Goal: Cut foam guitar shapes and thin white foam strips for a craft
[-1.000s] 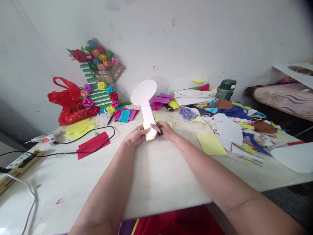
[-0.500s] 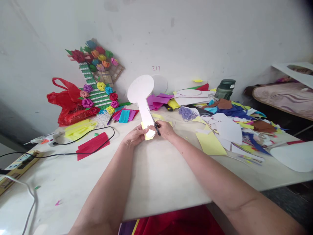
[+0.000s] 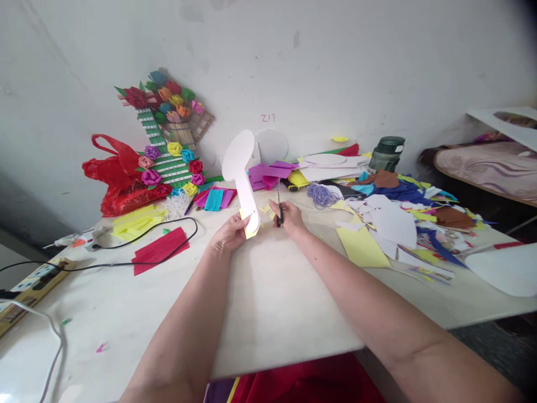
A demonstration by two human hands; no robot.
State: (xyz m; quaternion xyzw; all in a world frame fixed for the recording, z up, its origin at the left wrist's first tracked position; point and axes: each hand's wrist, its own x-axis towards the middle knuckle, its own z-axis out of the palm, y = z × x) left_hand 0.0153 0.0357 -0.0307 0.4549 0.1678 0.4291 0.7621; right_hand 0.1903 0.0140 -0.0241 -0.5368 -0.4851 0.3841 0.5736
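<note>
My left hand (image 3: 230,232) pinches the lower end of a white paper cutout (image 3: 245,187), which has a round head and a long stem and is held upright over the table. Yellow paper (image 3: 251,230) shows behind the stem's lower end, at my fingers. In my right hand (image 3: 289,217) is a pair of scissors (image 3: 280,210) with black handles, its blades pointing up and away from me. The scissors are apart from the cutout, a little to its right. Small yellow scraps (image 3: 265,210) lie on the table between my hands.
Paper scraps (image 3: 390,221) and a green bottle (image 3: 386,154) are at the right. Paper flowers (image 3: 172,101), a red plastic bag (image 3: 113,179) and red paper (image 3: 161,252) are at the left. A glue gun (image 3: 75,239) and its black cord lie near a power strip (image 3: 36,285).
My right hand and the scissors have moved right, away from the cutout, and the blades now point upward. The cutout has turned and shows narrower, its lower end tilted right.
</note>
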